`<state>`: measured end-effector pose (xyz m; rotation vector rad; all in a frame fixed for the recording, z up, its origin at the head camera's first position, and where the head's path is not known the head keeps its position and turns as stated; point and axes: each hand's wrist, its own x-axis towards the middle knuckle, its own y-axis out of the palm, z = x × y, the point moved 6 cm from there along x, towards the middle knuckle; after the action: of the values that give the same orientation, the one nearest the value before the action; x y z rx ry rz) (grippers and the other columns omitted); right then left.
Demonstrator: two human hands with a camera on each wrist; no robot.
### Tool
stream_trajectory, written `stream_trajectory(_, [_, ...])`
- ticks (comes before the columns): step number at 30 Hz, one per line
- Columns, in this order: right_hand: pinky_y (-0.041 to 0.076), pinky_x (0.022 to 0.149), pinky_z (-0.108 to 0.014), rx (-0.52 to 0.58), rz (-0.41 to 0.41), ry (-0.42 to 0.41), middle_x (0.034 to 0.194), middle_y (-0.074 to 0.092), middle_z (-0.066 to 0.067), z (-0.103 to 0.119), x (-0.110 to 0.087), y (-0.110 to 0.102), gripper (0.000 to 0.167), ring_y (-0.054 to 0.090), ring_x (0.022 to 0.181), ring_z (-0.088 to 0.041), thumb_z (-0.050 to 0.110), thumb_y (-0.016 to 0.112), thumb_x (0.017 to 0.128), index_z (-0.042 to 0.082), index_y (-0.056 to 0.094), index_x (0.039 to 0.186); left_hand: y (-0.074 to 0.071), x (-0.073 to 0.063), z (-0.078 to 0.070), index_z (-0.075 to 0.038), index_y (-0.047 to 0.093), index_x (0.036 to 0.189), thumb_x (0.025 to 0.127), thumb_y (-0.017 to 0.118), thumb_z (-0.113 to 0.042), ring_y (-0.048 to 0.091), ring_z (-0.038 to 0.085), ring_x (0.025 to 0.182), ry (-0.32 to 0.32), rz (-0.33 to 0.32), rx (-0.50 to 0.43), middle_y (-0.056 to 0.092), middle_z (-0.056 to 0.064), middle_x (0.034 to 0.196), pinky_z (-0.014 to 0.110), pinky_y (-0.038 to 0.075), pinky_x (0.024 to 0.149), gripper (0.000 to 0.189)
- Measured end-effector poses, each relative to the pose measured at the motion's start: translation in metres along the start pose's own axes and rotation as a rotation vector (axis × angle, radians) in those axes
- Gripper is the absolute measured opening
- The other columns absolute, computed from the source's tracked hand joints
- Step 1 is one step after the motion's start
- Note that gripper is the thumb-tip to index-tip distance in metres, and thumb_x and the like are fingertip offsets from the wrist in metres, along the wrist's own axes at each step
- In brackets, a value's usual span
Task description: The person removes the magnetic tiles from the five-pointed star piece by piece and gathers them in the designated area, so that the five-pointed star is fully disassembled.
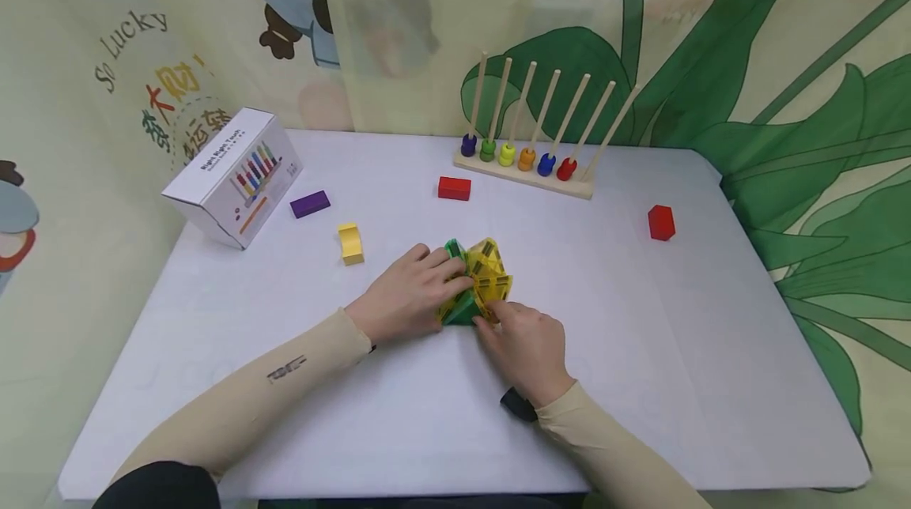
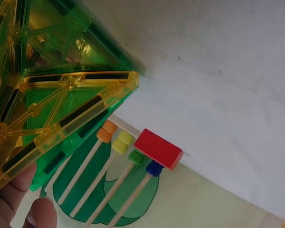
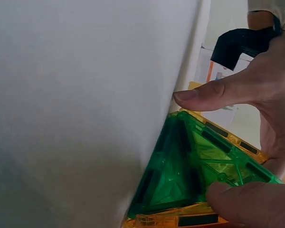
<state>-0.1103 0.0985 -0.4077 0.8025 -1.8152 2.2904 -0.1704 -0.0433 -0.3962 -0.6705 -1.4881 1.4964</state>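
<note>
Green and yellow see-through magnetic tiles (image 1: 489,268) form a many-sided shape on the table. My left hand (image 1: 413,292) grips its left side, fingers over the top; in the right wrist view the left thumb (image 3: 194,96) lies at a lower corner. My right hand (image 1: 530,343) pinches the near right side between thumb and forefinger; the right thumb (image 3: 247,202) touches a green triangular tile (image 3: 175,175). In the left wrist view, left fingertips (image 2: 40,213) show beside a yellow-edged tile (image 2: 85,107). The hands hide part of the shape.
Behind stands a wooden peg rack (image 1: 523,175) with coloured beads. Around lie a red block (image 1: 454,188), another red block (image 1: 661,223), a purple block (image 1: 310,204) and a yellow curved block (image 1: 350,244). A white toy box (image 1: 235,177) stands back left.
</note>
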Motion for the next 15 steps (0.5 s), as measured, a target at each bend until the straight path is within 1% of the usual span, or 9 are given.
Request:
stream_trajectory(3, [0.046, 0.042, -0.026, -0.017, -0.014, -0.004, 0.070, 0.076, -0.002, 0.0020, -0.0002, 0.0007, 0.021, 0.066, 0.050, -0.012, 0.027, 0.091, 0.080, 0.012, 0.078, 0.086, 0.0003, 0.0007, -0.0008, -0.019, 0.068, 0.130, 0.077, 0.089, -0.038, 0.056, 0.021, 0.110, 0.000, 0.007, 0.012, 0.066, 0.000, 0.126, 0.039, 0.046, 0.093, 0.059])
stream_trajectory(8, [0.047, 0.043, -0.026, 0.000, -0.012, -0.006, 0.071, 0.076, -0.003, 0.0033, 0.0003, 0.0015, 0.017, 0.067, 0.051, -0.012, 0.023, 0.089, 0.081, 0.011, 0.078, 0.086, 0.0005, 0.0021, -0.0018, -0.020, 0.068, 0.128, 0.078, 0.088, -0.039, 0.054, 0.021, 0.107, 0.004, 0.010, 0.041, 0.067, 0.000, 0.125, 0.039, 0.045, 0.090, 0.057])
stream_trajectory(15, [0.045, 0.043, -0.025, 0.004, -0.011, -0.015, 0.070, 0.075, -0.002, 0.0033, 0.0016, 0.0010, 0.016, 0.065, 0.050, -0.011, 0.022, 0.089, 0.082, 0.011, 0.078, 0.086, -0.0012, 0.0065, -0.0039, -0.018, 0.069, 0.123, 0.080, 0.084, -0.036, 0.054, 0.021, 0.102, 0.012, 0.028, 0.089, 0.068, 0.001, 0.119, 0.038, 0.045, 0.086, 0.049])
